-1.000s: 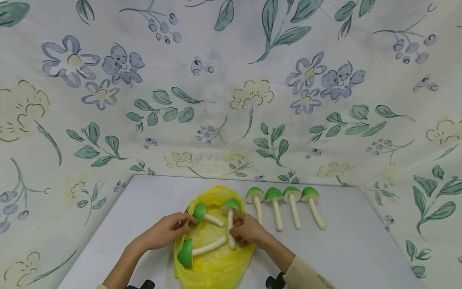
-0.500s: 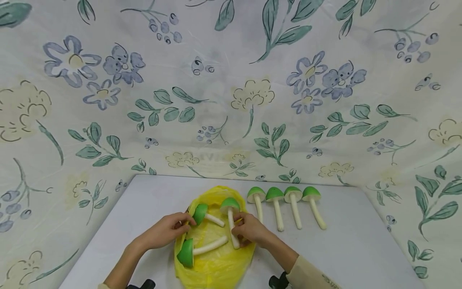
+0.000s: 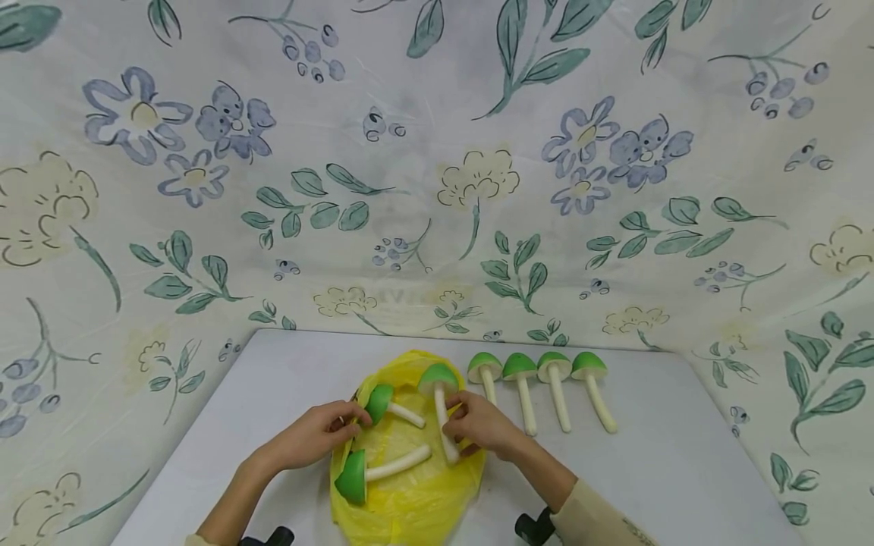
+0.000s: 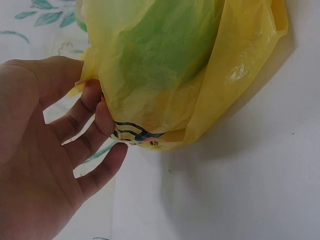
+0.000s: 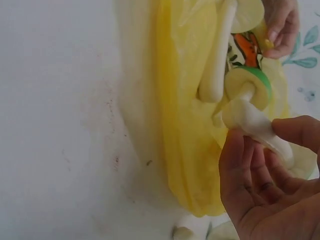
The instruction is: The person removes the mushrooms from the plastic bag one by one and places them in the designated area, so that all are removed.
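A yellow plastic bag (image 3: pixel 416 512) lies spread on the table, its mouth open. My left hand (image 3: pixel 307 438) pinches the left edge of the bag between thumb and fingers; the left wrist view shows this hand (image 4: pixel 55 135) at the bag's thin, printed rim. My right hand (image 3: pixel 483 425) holds a green-capped toy mushroom (image 3: pixel 438 377) by its white stem (image 5: pixel 257 125), over the bag's right side with the cap pointing away from me. Two more green-capped mushrooms rest on the bag, one at the upper left (image 3: pixel 379 404) and one at the lower left (image 3: pixel 351 478), stems pointing right.
Several matching mushrooms stand in a row (image 3: pixel 554 368) to the right of the bag, lying with caps toward the back of the white table (image 3: pixel 669 455). A flower-patterned cloth (image 3: pixel 410 220) hangs behind the table. Black wrist devices (image 3: pixel 535 527) sit near both forearms.
My right hand has shifted slightly right and away with the mushroom, whose cap moved toward the back and whose stem now leans more. My left hand has stayed put on the bag edge.
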Demonstrator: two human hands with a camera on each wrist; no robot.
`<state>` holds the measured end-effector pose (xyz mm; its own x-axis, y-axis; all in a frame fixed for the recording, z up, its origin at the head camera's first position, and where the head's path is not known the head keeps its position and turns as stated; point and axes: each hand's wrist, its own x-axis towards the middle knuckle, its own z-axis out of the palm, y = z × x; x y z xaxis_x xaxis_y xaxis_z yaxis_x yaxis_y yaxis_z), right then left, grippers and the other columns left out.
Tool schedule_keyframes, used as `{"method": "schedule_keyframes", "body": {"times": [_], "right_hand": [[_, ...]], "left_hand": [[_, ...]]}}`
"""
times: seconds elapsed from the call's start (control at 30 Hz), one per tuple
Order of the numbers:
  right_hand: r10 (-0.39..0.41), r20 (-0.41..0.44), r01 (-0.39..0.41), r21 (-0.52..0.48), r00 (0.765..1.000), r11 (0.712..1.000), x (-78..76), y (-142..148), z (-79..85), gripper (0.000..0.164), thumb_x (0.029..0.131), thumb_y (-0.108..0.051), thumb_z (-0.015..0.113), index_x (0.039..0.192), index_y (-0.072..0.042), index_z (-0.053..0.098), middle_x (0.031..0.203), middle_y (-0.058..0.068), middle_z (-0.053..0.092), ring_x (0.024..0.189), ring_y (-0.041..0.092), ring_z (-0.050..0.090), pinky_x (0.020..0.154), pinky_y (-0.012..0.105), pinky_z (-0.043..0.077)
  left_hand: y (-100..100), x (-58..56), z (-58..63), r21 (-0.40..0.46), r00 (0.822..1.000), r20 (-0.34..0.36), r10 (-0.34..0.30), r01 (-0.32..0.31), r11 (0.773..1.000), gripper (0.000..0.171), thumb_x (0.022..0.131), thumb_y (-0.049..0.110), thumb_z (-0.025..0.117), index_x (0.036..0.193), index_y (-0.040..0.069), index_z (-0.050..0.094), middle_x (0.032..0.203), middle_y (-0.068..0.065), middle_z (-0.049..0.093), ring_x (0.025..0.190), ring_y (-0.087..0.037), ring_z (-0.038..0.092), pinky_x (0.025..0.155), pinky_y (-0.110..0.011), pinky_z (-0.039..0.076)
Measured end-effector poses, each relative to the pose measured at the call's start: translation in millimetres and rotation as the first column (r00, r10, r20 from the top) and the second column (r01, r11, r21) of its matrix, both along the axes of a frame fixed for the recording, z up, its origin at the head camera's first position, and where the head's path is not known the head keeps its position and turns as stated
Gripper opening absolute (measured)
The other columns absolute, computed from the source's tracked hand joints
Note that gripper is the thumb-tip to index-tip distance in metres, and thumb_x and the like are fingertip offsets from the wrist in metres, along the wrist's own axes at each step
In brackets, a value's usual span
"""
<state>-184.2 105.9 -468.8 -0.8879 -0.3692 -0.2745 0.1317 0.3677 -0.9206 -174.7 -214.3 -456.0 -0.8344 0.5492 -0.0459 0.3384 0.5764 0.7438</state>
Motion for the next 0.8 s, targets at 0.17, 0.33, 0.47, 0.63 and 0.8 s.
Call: {"method": "schedule_keyframes", "body": {"times": [0.17, 0.33, 0.47, 0.63, 0.8], "right_hand": [[0.017, -0.017, -0.017, 0.013, 1.000, 1.000, -1.0, 6.7, 7.6, 0.047, 0.087, -0.014, 0.072, 0.129, -0.002, 0.054, 0.099, 0.012, 0.059, 0.082, 0.023, 0.062, 0.064, 0.040, 0.060], [0.042, -0.039, -0.041, 0.028, 0.998, 0.999, -1.6, 13.5, 10.5, 0.046, 0.087, -0.014, 0.072, 0.129, -0.003, 0.056, 0.098, 0.012, 0.059, 0.081, 0.024, 0.062, 0.062, 0.038, 0.059], [0.085, -0.058, -0.082, 0.051, 0.995, 0.995, -1.5, 21.6, 10.2, 0.045, 0.086, -0.014, 0.070, 0.128, -0.004, 0.058, 0.096, 0.011, 0.059, 0.079, 0.022, 0.061, 0.060, 0.037, 0.058], [0.137, -0.055, -0.132, 0.084, 0.989, 0.988, -3.0, 33.6, 10.0, 0.043, 0.086, -0.016, 0.069, 0.127, -0.007, 0.060, 0.098, 0.010, 0.060, 0.077, 0.020, 0.059, 0.059, 0.035, 0.056], [0.155, -0.089, -0.146, 0.102, 0.984, 0.984, -6.8, 46.3, 8.7, 0.042, 0.088, -0.017, 0.068, 0.128, -0.008, 0.061, 0.099, 0.009, 0.060, 0.076, 0.019, 0.056, 0.061, 0.036, 0.056]], "left_hand": [[1.1, -0.7, -0.3, -0.003, 1.000, -0.002, 0.003, -0.003, 1.000, 0.021, 0.104, 0.019, 0.056, 0.119, 0.010, 0.067, 0.116, -0.010, 0.065, 0.091, -0.016, 0.052, 0.075, -0.026, 0.047], [1.1, -1.6, -0.9, -0.014, 1.000, 0.002, 0.012, -0.012, 1.000, 0.020, 0.104, 0.018, 0.056, 0.119, 0.011, 0.068, 0.117, -0.007, 0.065, 0.093, -0.017, 0.052, 0.075, -0.026, 0.047], [0.7, -2.0, -1.3, -0.016, 1.000, 0.002, 0.015, -0.015, 1.000, 0.020, 0.104, 0.018, 0.057, 0.119, 0.012, 0.068, 0.119, -0.007, 0.065, 0.095, -0.017, 0.052, 0.077, -0.026, 0.048], [0.7, -1.7, -1.9, -0.009, 1.000, 0.008, 0.016, -0.016, 1.000, 0.020, 0.104, 0.017, 0.057, 0.119, 0.012, 0.068, 0.118, -0.008, 0.065, 0.093, -0.018, 0.052, 0.075, -0.026, 0.047], [1.2, -1.1, -1.1, -0.010, 1.000, 0.006, 0.017, -0.017, 1.000, 0.020, 0.103, 0.017, 0.056, 0.120, 0.011, 0.067, 0.118, -0.009, 0.064, 0.093, -0.018, 0.052, 0.075, -0.026, 0.047]]}}
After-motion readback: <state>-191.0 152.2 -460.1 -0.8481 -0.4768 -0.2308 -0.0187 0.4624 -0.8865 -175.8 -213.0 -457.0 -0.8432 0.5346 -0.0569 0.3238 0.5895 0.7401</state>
